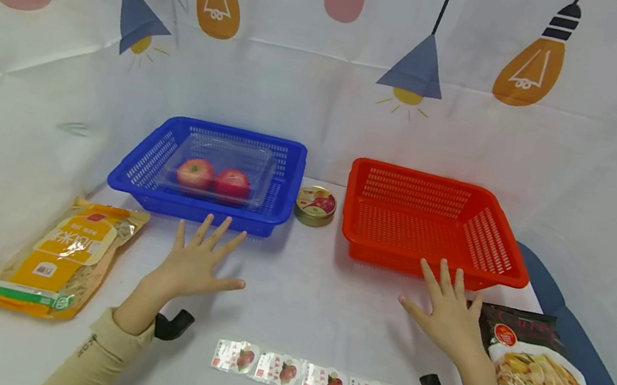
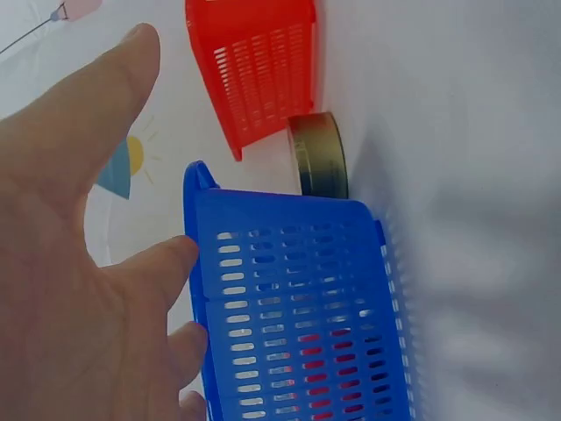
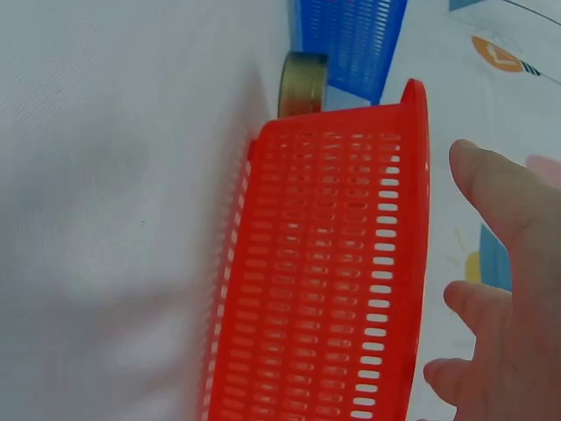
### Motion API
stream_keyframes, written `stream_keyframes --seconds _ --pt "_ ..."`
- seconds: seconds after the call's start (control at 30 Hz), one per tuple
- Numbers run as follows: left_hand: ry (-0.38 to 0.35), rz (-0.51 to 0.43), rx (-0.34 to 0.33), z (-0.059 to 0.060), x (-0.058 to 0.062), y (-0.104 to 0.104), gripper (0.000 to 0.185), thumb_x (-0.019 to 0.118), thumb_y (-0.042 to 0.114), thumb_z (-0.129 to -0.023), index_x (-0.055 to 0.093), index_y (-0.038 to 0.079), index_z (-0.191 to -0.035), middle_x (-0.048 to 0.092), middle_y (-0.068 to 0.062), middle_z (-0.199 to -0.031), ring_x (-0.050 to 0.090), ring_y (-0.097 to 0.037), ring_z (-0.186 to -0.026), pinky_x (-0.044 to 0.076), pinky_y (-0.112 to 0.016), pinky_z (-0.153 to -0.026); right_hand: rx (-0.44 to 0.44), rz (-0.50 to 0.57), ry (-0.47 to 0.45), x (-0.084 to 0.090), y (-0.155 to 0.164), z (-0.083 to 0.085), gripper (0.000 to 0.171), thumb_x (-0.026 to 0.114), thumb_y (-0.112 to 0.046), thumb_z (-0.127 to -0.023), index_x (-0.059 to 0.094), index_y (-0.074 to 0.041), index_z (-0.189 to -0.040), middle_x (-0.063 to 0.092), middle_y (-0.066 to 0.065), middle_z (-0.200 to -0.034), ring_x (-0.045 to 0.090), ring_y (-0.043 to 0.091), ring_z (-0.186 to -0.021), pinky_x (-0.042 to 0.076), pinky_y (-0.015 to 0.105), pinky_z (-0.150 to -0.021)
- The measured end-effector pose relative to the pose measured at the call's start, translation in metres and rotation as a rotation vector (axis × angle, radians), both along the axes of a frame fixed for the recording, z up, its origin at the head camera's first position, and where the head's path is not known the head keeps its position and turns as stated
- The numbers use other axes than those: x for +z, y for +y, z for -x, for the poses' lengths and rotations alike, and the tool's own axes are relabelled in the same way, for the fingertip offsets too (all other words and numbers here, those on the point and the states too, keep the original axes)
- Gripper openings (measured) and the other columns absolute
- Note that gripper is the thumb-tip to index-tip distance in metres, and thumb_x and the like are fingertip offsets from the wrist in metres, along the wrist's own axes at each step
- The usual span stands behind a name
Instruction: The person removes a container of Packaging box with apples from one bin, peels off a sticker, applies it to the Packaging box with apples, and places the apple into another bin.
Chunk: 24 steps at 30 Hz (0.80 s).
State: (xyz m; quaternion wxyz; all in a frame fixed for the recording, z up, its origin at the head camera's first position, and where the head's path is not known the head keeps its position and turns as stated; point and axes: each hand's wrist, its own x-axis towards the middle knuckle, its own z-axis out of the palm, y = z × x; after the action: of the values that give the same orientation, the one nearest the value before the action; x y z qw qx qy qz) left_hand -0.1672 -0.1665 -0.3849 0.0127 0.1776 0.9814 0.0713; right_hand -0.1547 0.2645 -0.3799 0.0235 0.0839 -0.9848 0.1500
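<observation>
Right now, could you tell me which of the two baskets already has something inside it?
The blue basket, before the left hand; it holds boxed apples. The red basket holds nothing.

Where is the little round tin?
In the head view the tin stands on the table near the middle, in the gap between the blue basket on the left and the red basket on the right, beyond both hands.

Both arms reach forward, left hand (image 1: 195, 263) and right hand (image 1: 449, 310) flat, fingers spread, apparently holding nothing.
</observation>
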Motion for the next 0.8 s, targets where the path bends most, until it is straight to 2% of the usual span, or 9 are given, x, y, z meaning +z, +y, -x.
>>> stream_keyframes --seconds 0.2,0.43,0.63,0.8 --pt "0.072 -0.018 0.030 0.003 0.004 0.000 0.091 0.045 0.073 -0.078 0.020 0.020 -0.148 0.003 -0.015 -0.154 -0.007 -0.042 -0.138 -0.010 -0.070 -0.099 0.019 0.007 0.011 -0.001 -0.002 0.002 0.085 0.048 -0.059 -0.086 0.011 -0.017 -0.149 0.005 0.025 -0.151 -0.008 0.046 -0.136 -0.015 0.070 -0.095" --pt "0.176 -0.089 0.117 0.013 0.006 -0.003 0.090 0.049 0.067 -0.081 0.014 0.020 -0.149 -0.002 -0.015 -0.154 -0.010 -0.042 -0.137 -0.010 -0.070 -0.098 0.023 -0.002 0.033 0.000 -0.005 0.003 0.084 0.049 -0.059 -0.086 0.013 -0.017 -0.149 0.005 0.025 -0.151 -0.006 0.046 -0.136 -0.015 0.069 -0.096" --pt "0.223 -0.212 0.205 0.022 0.007 -0.010 0.089 0.046 0.067 -0.083 0.011 0.018 -0.149 -0.005 -0.018 -0.153 -0.012 -0.044 -0.136 -0.011 -0.071 -0.097 0.025 -0.014 0.043 0.000 -0.007 0.004 0.083 0.051 -0.056 -0.086 0.015 -0.017 -0.149 0.007 0.024 -0.151 -0.004 0.046 -0.136 -0.015 0.069 -0.096" --pt "0.253 -0.328 0.292 0.029 0.004 -0.018 0.089 0.044 0.066 -0.084 0.011 0.014 -0.149 -0.009 -0.022 -0.152 -0.015 -0.046 -0.134 -0.009 -0.073 -0.096 0.027 -0.013 0.038 0.000 -0.009 0.005 0.082 0.052 -0.055 -0.086 0.015 -0.017 -0.149 0.007 0.024 -0.151 -0.003 0.047 -0.136 -0.014 0.070 -0.096"
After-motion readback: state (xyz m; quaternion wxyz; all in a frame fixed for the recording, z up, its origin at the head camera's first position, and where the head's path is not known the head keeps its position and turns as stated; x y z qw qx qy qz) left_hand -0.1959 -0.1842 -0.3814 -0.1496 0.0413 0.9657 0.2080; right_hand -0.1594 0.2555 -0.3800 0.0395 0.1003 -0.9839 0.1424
